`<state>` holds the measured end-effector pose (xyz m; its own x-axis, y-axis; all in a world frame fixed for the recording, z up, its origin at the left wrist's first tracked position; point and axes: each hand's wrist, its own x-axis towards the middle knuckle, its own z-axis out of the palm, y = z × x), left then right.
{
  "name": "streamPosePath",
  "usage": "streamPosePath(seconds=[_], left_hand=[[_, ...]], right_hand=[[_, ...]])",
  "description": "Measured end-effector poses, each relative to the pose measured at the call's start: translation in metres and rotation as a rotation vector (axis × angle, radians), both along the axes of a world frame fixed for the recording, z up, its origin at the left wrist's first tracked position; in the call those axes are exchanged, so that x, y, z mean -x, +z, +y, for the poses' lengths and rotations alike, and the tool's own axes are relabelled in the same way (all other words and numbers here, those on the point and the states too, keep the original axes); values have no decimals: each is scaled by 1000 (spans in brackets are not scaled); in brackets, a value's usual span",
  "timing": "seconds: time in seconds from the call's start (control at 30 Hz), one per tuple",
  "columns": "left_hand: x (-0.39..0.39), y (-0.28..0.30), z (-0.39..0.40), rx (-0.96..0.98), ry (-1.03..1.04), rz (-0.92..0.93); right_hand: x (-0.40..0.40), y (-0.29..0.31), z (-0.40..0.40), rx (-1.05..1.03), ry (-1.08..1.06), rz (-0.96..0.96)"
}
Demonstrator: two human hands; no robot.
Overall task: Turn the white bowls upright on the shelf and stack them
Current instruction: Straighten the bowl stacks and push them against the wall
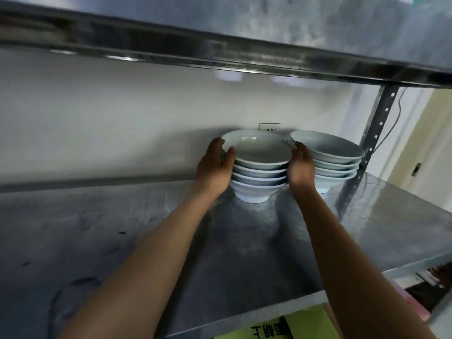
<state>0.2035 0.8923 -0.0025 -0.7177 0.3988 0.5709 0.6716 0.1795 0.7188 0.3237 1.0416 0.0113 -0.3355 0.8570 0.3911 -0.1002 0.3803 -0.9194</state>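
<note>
A person's two hands bracket a stack of white bowls [260,167] standing upright on a steel shelf [151,241], close to the back wall. The left hand [215,165] grips the stack's left side, thumb hooked over the rim of the top bowl and fingers curled round the far edge. The right hand [301,167] lies against the opposite flank with fingers fairly straight, pressing rather than pinching; whether its thumb catches a rim cannot be told. Just beyond the right hand, to its outer side, stands a second stack [335,160] of the same bowls, also upright, beside the shelf's perforated post [378,123]. A wall socket [269,128] shows above the bowls, directly ahead of the fingertips.

The bowls look like glazed ceramic: stiff, smooth, probably slick, and liable to chip or shatter if knocked together or dropped. Several nested together should be heavy for their size, and the narrow foot under the wide flare suggests a stack that tips easily if pushed high up. The surest hold appears to be the one taken here, on opposite sides, ideally low enough to support the bottom bowl, since lifting by the top rim alone would likely carry off one bowl. The gap between the stacks looks tight for the right hand.
</note>
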Motion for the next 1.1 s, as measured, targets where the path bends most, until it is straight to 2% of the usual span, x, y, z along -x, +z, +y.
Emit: streamPosePath(seconds=[0.33,0.5,0.83,0.93,1.1], left_hand=[[28,10,-40,208,146,279],[55,14,-94,289,259,320],[103,14,-222,331,508,330],[112,14,-260,333,570,392],[132,13,-328,510,677,589]], right_hand=[[29,-1,-22,27,26,-133],[62,9,-76,-24,81,-213],[140,10,-189,-60,252,-220],[158,9,-221,-58,312,-208],[190,9,-279,-74,391,-214]])
